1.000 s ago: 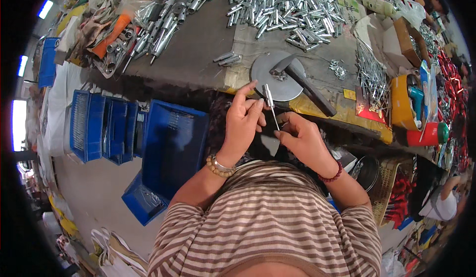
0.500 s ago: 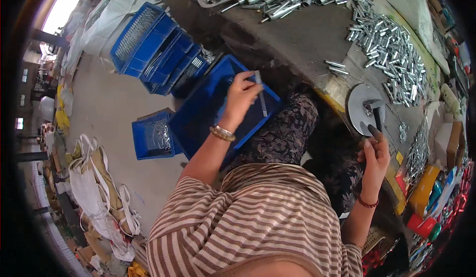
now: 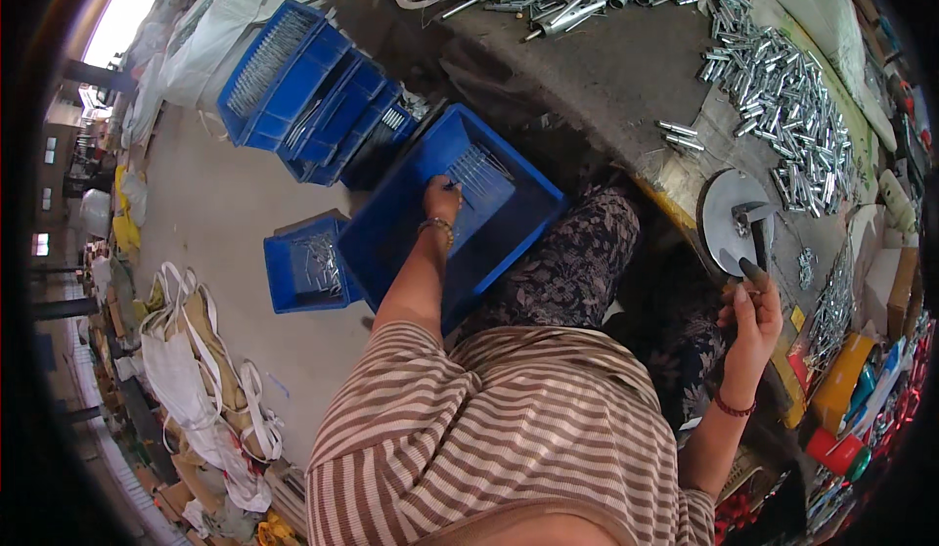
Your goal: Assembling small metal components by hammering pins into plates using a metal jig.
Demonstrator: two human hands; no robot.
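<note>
My left hand (image 3: 443, 199) reaches down into a large blue plastic bin (image 3: 391, 243). Its fingers are curled at the near end of a row of thin metal rods (image 3: 479, 172) lying side by side on the bin's floor; what they grip is hidden. On the right, my right hand (image 3: 751, 313) is raised by the bench edge, thumb and fingers drawn together, a dark cover on one fingertip. Anything between those fingers is too small to name. Just beyond it, a hammer (image 3: 759, 243) with a dark handle lies on a round grey metal disc (image 3: 722, 216).
Stacked blue bins (image 3: 293, 87) of metal parts stand at far left, with a small blue bin (image 3: 311, 270) nearer. The bench (image 3: 606, 77) carries a heap of shiny metal tubes (image 3: 782, 106), a few loose ones (image 3: 680, 136) and larger sockets (image 3: 577, 3). White bags (image 3: 186, 370) lie on the floor.
My left hand has moved down and left into the bin with the flat metal strip it held above it; that strip can no longer be told apart. My right hand stays near the disc.
</note>
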